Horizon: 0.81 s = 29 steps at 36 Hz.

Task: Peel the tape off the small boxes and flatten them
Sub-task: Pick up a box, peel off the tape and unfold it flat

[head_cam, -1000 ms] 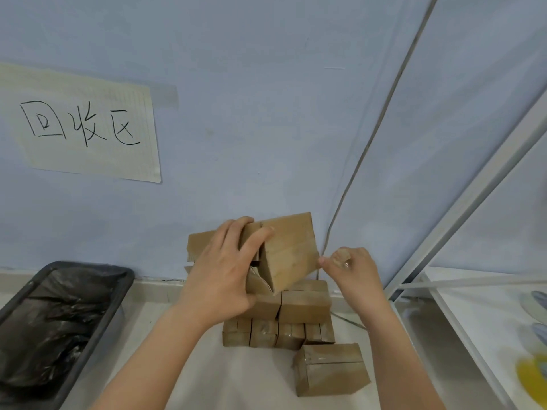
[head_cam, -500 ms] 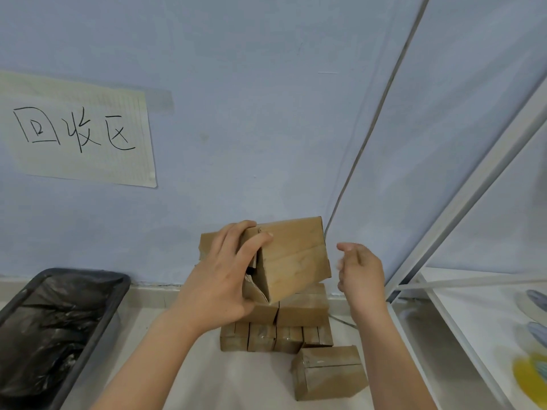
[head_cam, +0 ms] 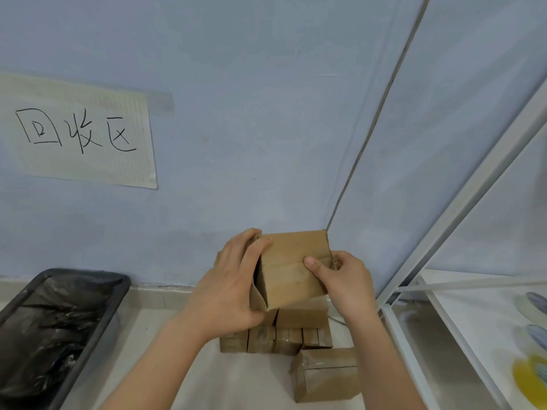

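- While your left hand (head_cam: 229, 287) grips the opened box (head_cam: 293, 269) at its left end, your right hand (head_cam: 344, 281) pinches its right edge.
- Taped boxes (head_cam: 278, 338) sit stacked beneath it.

Floor (head_cam: 183, 377): pale surface, running to the base of the blue wall. Lying on it, centre: a stack of small taped boxes (head_cam: 275, 340), sitting close to the wall in two visible layers. Near right, just beside the stack: one single taped box (head_cam: 325, 377), standing apart from the rows. Far left: a black bin (head_cam: 97, 318) lined with a dark bag. Right: a white shelf frame (head_cam: 396, 329), standing on the floor.
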Tool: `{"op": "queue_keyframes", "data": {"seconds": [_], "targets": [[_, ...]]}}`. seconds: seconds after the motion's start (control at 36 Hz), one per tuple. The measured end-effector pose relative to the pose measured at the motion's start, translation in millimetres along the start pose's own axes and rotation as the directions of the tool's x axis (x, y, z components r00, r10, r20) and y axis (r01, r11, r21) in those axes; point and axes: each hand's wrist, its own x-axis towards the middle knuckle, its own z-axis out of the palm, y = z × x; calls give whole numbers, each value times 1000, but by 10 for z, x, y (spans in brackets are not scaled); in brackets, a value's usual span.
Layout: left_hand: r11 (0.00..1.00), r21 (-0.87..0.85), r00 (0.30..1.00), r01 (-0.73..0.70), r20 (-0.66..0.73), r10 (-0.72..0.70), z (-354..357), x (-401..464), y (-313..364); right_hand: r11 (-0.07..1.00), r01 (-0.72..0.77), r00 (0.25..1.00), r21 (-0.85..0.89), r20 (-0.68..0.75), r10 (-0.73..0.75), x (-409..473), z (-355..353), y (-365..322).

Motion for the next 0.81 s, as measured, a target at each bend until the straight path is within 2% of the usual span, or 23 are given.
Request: {"op": "queue_keyframes", "data": {"seconds": [0.17,0.33,0.39,0.47,0.53,0.67,0.81], "targets": [[997,43,998,69,12,-69,40,15,71,991,-24,998,-132,-54,17,-50,14,-48],[972,112,976,205,52,-212,-4,15,150,986,4,999,-168,-53,-13,-126,73,-133],[957,167,970,236,13,-242,-6,10,135,985,28,998,-168,-43,-36,-145,95,-153],[930,313,981,194,-63,-183,61,7,46,984,54,998,-173,-35,-61,-174,120,-192],[920,349,984,178,-67,-165,79,-7,12,979,70,997,-191,-22,-76,-186,130,-199],[909,381,986,166,-87,-144,52,-8,68,990,85,996,-109,42,-81,-217,200,-181],[929,351,993,118,-50,-107,-13,18,67,987,146,983,-72,120,-136,-244,243,-177]]}}
